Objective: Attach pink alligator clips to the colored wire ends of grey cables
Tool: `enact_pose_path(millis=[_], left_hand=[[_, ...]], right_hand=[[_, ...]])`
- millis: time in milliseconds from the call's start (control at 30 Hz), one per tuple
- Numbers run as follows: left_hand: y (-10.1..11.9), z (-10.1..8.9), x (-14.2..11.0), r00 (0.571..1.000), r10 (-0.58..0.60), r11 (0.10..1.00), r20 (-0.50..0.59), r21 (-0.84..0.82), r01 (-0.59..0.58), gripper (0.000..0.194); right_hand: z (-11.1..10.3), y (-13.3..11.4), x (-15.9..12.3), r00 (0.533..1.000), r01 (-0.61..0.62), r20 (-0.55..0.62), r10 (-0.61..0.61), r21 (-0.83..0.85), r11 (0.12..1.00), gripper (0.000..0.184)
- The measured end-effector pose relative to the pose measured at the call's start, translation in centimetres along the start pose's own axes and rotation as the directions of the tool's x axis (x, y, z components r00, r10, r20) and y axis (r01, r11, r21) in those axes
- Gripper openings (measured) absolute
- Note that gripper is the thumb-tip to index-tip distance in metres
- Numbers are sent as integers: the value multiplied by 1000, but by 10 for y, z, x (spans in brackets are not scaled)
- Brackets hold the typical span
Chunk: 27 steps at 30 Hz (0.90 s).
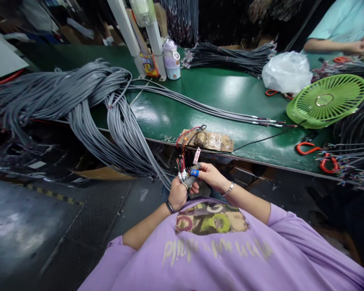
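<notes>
My left hand (178,193) is closed around the ends of a few grey cables (162,173), which run down to it from the bundle on the bench. Thin coloured wires (180,162) and white sleeves (183,175) stick up out of that fist. Close against it, my right hand (211,177) has its fingers pinched together, with blue tape (194,173) on one digit. What lies between those right fingertips is too small to make out. Just beyond the hands, a pink tool-like piece (197,155) sits by a taped brown block (214,141) at the bench edge.
A large grey cable bundle (79,87) drapes over the left of the green bench (157,117). Several cables (200,106) stretch across it. On the right are a green fan (327,99), orange-handled scissors (307,148) and a plastic bag (286,72). A co-worker's arm (333,45) is beyond.
</notes>
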<state>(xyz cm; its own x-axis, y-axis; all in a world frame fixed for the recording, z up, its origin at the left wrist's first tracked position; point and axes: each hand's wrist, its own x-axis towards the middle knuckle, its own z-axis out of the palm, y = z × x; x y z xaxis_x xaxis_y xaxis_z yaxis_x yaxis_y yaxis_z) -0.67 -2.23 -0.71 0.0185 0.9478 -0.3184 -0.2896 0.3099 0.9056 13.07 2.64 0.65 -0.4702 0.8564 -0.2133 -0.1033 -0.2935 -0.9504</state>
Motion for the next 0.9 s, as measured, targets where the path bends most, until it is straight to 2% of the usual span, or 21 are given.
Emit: enact_pose_path(millis=[167, 367, 467, 667, 767, 900], left_hand=[[0, 1, -1, 1000, 19, 1000, -24, 0, -19, 32], [3, 2, -2, 997, 47, 999, -64, -17, -48, 33], [6, 1, -2, 997, 48, 998, -62, -36, -50, 32], [10, 1, -2, 998, 36, 996, -54, -74, -40, 29], [14, 2, -1, 1000, -1, 995, -29, -103, -2, 30], [19, 6, 2, 999, -27, 990, 23, -141, 30, 30]], right_hand=[[2, 6, 0, 995, 38, -91, -38, -8, 999, 33], [4, 8, -4, 985, 20, -170, -11, 56, 998, 31], [0, 9, -2, 988, -9, -150, 30, 139, 990, 31], [-20, 12, 13, 966, -41, -220, 138, 396, 917, 37], [-27, 5, 22, 963, -96, -185, 198, 449, 888, 41], [-23, -8, 33, 975, -172, -42, 220, 487, 856, 49]])
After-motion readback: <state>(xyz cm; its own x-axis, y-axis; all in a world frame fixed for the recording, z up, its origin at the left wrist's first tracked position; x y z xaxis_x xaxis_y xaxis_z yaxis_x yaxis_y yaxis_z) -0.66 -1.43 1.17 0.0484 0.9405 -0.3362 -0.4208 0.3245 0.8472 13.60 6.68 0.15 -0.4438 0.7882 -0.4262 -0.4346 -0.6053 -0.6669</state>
